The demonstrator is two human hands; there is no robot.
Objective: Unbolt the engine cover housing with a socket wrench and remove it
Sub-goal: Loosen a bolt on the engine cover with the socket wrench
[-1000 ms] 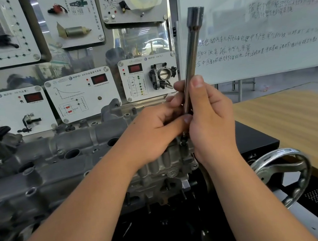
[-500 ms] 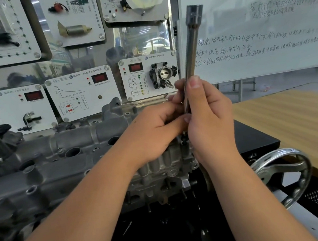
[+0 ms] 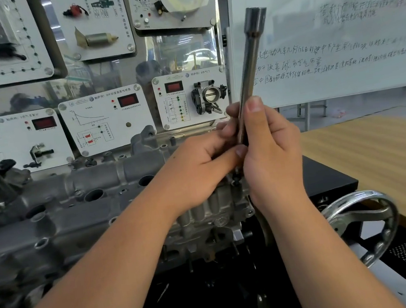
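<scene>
A long steel socket wrench extension [image 3: 250, 69] stands nearly upright, its socket end at the top, its lower end hidden behind my fingers above the right end of the grey engine cover housing [image 3: 77, 197]. My right hand [image 3: 269, 149] grips the shaft with thumb and fingers curled round it. My left hand [image 3: 198, 165] comes in from the left and pinches the shaft low down, just under my right thumb. A dark bolt head [image 3: 236, 179] shows below my hands on the housing edge.
White training panels [image 3: 106, 123] with displays and a throttle body stand behind the engine. A whiteboard [image 3: 336, 30] fills the upper right. A metal handwheel [image 3: 363, 225] sits at the stand's right side, next to a wooden table [image 3: 379, 155].
Hardly anything moves. Both hands keep their hold on the shaft, which stays upright over the same spot; the view shifts very slightly.
</scene>
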